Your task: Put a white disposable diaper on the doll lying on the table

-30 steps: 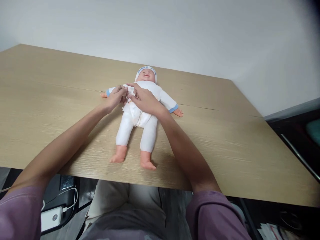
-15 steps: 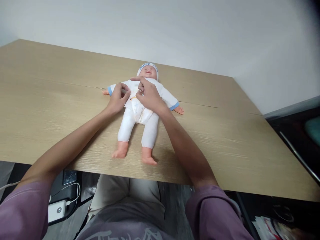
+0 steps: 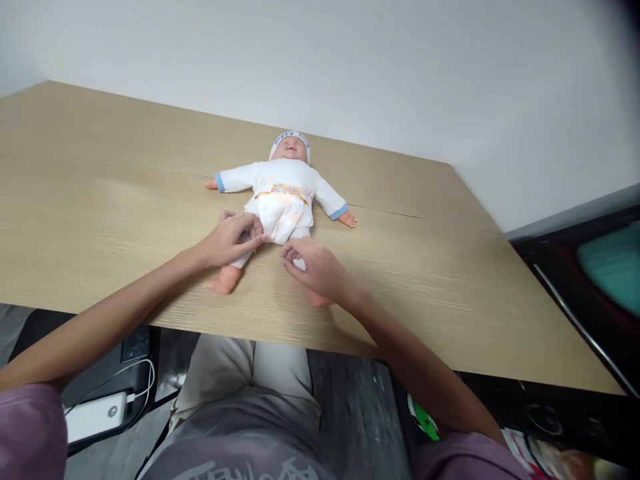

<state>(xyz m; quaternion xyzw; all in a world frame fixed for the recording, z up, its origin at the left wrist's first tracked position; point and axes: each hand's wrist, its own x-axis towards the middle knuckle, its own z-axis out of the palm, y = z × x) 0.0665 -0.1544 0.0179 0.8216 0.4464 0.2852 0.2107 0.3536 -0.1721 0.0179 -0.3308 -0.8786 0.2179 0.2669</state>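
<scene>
A baby doll [image 3: 285,172] lies on its back on the wooden table, head toward the wall. It wears a white top with blue cuffs and a lettered white cap [image 3: 276,143]. Around its hips is a white diaper [image 3: 280,213] with an orange patterned waistband. My left hand [image 3: 235,239] is at the diaper's leg edge on the left, over the doll's thigh, with thumb and fingers pinched at that edge. Over the other leg, close below the diaper, my right hand [image 3: 313,263] has its fingers curled in; what they grip is hidden.
The table [image 3: 150,147] meets a pale wall [image 3: 320,73] at the back. Below its front edge at left, a white power bank [image 3: 95,419] with a cable lies on a black surface. A teal object [image 3: 613,267] is beyond the right edge.
Both hands have moved from the doll's waist and belly down to its legs. The orange waistband now shows fully. The doll's legs are spread wider.
</scene>
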